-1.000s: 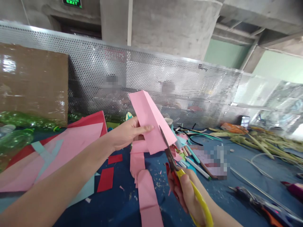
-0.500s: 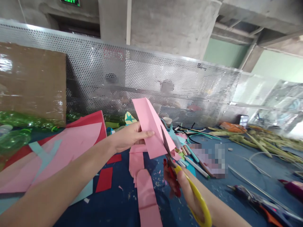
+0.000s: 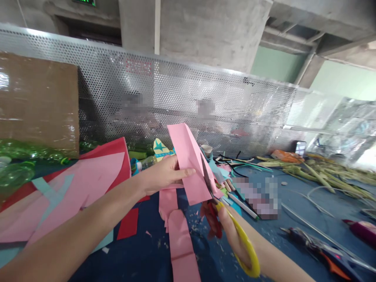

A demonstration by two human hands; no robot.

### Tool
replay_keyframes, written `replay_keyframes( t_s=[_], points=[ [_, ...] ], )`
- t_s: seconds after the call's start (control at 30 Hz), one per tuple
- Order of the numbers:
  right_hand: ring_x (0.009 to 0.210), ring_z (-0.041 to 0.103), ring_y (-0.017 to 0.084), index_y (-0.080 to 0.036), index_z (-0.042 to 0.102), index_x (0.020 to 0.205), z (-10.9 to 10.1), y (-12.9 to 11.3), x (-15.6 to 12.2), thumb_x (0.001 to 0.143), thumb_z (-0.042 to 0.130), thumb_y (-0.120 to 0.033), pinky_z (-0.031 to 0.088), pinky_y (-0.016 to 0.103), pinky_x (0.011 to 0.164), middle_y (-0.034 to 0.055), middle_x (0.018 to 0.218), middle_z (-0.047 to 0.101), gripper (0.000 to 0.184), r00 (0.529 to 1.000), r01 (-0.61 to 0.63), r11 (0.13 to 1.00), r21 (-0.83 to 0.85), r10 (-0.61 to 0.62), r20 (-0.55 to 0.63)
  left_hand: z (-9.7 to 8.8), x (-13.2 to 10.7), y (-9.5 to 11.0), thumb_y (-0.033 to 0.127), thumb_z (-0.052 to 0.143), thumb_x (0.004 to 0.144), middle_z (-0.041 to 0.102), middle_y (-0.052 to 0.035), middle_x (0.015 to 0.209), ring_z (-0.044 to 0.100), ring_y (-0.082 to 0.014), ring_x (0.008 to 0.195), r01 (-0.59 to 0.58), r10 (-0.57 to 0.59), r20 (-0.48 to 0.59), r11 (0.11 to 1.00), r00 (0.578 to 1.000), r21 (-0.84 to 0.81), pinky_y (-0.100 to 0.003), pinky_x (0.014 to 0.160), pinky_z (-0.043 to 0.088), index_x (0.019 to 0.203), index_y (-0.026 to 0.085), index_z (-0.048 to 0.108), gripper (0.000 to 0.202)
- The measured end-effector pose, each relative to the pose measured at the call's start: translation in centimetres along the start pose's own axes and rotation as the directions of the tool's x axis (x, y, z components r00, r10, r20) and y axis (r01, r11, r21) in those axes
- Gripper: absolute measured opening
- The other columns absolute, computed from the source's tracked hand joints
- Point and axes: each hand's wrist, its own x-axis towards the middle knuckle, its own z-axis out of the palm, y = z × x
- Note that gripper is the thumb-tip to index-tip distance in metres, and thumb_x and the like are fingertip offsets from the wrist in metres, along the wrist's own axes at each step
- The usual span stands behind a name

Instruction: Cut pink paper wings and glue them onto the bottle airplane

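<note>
A folded sheet of pink paper (image 3: 188, 156) is pinched in my left hand (image 3: 167, 174), thumb in front and fingers behind it. My right hand (image 3: 232, 227) is wrapped round the scissors (image 3: 245, 246), which have yellow and red handles. Their dark blades point up and lie along the right part of the sheet; the lower blade is hidden behind the paper. Under the hands, rounded pink paper strips (image 3: 180, 239) lie on the dark blue table (image 3: 147, 258), with small pink scraps around them.
Large pink and red sheets (image 3: 102, 168) lie at the left, beside a red paper piece (image 3: 128, 224). Markers (image 3: 245, 206) and paper scraps are at centre right. A glue gun (image 3: 320, 246) lies at front right, with dried stalks (image 3: 323, 176) behind. A perforated metal barrier (image 3: 176, 90) closes the back.
The pink sheet has shifted slightly down and right relative to the table. The scissors' blades have come closer to upright against the paper, and the view has shifted a little.
</note>
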Motion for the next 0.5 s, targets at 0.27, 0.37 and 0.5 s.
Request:
replay_keyframes(
  t_s=[0.27,0.37,0.5],
  points=[
    [0.062,0.051,0.017,-0.022,0.047,0.083,-0.6,-0.9,0.0,0.095,0.019,-0.064,0.047,0.031,0.061,0.0002,0.073,0.049,0.051,0.997,0.052,0.994,-0.095,-0.047,0.057,0.0,-0.2,0.3,0.029,0.069,0.081,0.071,-0.0120,0.112,0.063,-0.0289,0.108,0.027,-0.025,-0.017,0.995,1.000,0.099,-0.041,0.093,0.049,0.104,0.013,0.067,0.028],
    [0.063,0.052,0.019,-0.023,0.048,0.083,-0.8,-1.6,0.1,0.094,0.017,-0.066,0.044,0.032,0.061,0.0013,0.071,0.052,0.054,0.997,0.075,0.980,-0.182,-0.067,0.049,0.0,-0.2,0.3,0.031,0.068,0.082,0.071,-0.0124,0.112,0.062,-0.0300,0.109,0.032,-0.034,0.010,0.992,0.999,0.121,-0.042,0.093,0.049,0.105,0.013,0.068,0.029],
    [0.062,0.054,0.020,-0.022,0.046,0.078,-0.7,-1.5,0.3,0.090,0.014,-0.071,0.046,0.034,0.061,0.0014,0.068,0.050,0.060,0.999,0.044,0.983,-0.181,-0.039,0.031,0.0,-0.2,0.2,0.030,0.068,0.082,0.070,-0.0125,0.115,0.063,-0.0290,0.109,0.033,-0.034,0.006,0.994,0.999,0.108,-0.041,0.093,0.049,0.106,0.013,0.067,0.029]
  ],
)
